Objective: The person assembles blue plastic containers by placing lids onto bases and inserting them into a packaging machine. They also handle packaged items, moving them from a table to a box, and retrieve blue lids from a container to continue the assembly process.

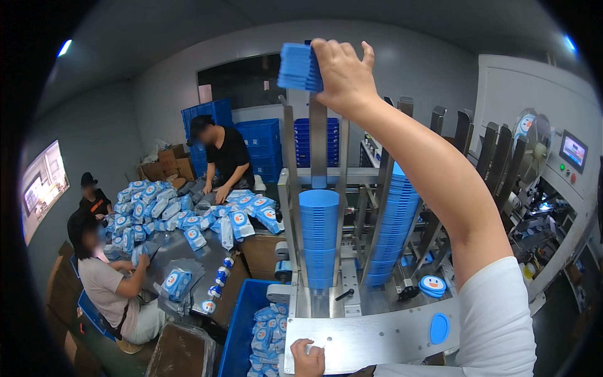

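My right hand is raised high, closed around a short stack of blue plastic lids. Directly below it, a tall stack of the same blue lids stands between upright metal guide rails. A second lid stack fills the neighbouring guides, partly behind my right arm. Low in the view, my left hand rests at the silver metal plate with its fingers curled; whatever they may hold is hidden. One oval blue lid shape shows at the plate's right end.
Left of the machine stands a blue crate of wrapped packs. Two people work at a table heaped with blue-and-white packs; another is farther back. At right are more metal guides and a control screen.
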Demonstrator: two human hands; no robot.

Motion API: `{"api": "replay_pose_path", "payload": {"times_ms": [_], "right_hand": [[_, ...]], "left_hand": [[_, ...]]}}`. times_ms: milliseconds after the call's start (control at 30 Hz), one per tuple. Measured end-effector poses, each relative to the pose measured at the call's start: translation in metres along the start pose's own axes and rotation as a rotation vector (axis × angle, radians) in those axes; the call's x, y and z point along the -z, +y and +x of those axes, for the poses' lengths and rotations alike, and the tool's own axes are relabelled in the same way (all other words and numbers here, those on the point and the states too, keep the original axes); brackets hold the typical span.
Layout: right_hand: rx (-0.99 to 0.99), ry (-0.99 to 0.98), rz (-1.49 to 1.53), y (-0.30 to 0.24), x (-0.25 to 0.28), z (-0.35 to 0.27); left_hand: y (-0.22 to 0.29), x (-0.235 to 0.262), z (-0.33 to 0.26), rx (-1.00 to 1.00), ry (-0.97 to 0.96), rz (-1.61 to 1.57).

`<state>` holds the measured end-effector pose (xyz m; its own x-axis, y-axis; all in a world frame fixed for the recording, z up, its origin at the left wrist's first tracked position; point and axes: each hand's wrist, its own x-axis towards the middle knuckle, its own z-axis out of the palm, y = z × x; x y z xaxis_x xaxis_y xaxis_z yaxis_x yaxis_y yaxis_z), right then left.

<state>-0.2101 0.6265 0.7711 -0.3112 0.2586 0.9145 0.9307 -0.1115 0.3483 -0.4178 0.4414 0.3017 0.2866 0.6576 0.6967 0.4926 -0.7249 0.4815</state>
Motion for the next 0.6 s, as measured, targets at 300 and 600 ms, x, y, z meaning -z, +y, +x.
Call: {"api": "replay_pose_path", "payload": {"times_ms": [300,600], "right_hand": [[0.342,-1.187,-0.202,-0.059,0.015,-0.097],[0.016,-0.779,0.263,-0.133,-0.051,-0.334]], "left_hand": [[-0.01,-0.009,-0.012,0.079,-0.009,-0.134],[-0.027,-0.01,-0.027,-0.078,-0.001,-0.128]]}}
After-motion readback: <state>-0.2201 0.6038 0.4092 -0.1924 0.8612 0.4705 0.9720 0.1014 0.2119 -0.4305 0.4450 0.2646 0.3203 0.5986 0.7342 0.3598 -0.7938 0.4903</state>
